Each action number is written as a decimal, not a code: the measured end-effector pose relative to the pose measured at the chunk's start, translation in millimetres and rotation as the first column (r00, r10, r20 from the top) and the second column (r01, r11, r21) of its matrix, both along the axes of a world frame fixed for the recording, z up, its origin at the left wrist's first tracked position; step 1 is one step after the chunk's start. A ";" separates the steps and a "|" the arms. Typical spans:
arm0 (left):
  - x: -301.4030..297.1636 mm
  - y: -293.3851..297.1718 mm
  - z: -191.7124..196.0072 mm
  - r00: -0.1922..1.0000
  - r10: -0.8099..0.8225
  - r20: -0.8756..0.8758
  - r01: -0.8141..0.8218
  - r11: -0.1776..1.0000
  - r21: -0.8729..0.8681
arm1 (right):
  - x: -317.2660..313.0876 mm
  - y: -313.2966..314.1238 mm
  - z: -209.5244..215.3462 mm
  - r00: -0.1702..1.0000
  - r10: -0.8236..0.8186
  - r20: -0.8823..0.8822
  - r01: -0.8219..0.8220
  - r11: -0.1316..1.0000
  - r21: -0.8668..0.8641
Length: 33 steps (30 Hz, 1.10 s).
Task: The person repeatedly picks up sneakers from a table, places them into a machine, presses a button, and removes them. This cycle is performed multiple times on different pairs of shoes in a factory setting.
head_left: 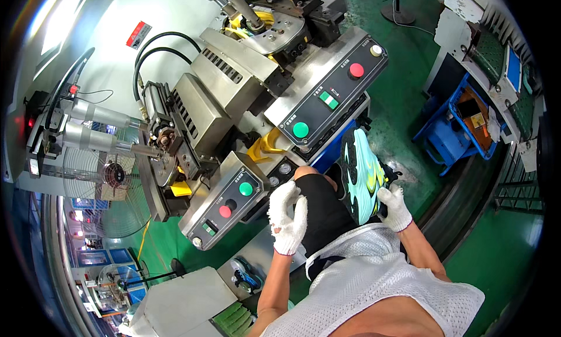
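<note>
My right hand [394, 207], in a white knit glove, grips one end of a sports shoe [361, 176]. The shoe is tilted so that its light-blue sole, with black and yellow parts, faces up beside my knee. My left hand [287, 217], gloved the same way, is raised over my thigh with its thumb apart from its bent fingers and nothing visible between them. It is nearest to the machine's lower control panel [225, 199], which has a green and a red button. Another dark-and-blue shoe [246, 274] lies on a grey surface by my left forearm.
A two-station metal machine [213, 97] stands ahead, with an upper control panel [327, 85] and yellow parts [266, 147]. To the right are a blue cart [447, 138] and a conveyor [494, 56]. A caged fan [114, 173] stands at left; green brushes [232, 320] lie below.
</note>
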State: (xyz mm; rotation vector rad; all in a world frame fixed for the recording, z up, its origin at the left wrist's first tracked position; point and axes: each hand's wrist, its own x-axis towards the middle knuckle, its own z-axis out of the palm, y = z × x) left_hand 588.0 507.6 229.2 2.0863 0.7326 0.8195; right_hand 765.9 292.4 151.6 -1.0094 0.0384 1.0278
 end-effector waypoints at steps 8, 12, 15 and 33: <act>10.4 11.0 5.6 0.998 -0.018 -0.061 0.026 0.990 0.136 | -5.2 -3.4 10.3 0.999 -0.050 -0.007 0.048 0.986 -0.157; 25.6 37.7 23.2 0.997 -0.005 -0.082 0.027 0.961 0.276 | -4.0 -2.3 6.5 0.996 -0.001 0.094 0.019 0.982 -0.190; 56.5 67.3 56.7 0.995 0.019 -0.096 0.022 0.914 0.405 | 1.1 1.1 24.9 0.996 -0.029 0.086 0.046 0.980 -0.191; 344.1 368.6 19.4 0.923 0.093 -0.374 0.103 0.875 0.472 | 39.7 -14.2 -89.1 0.962 -0.157 0.222 0.219 0.932 -0.289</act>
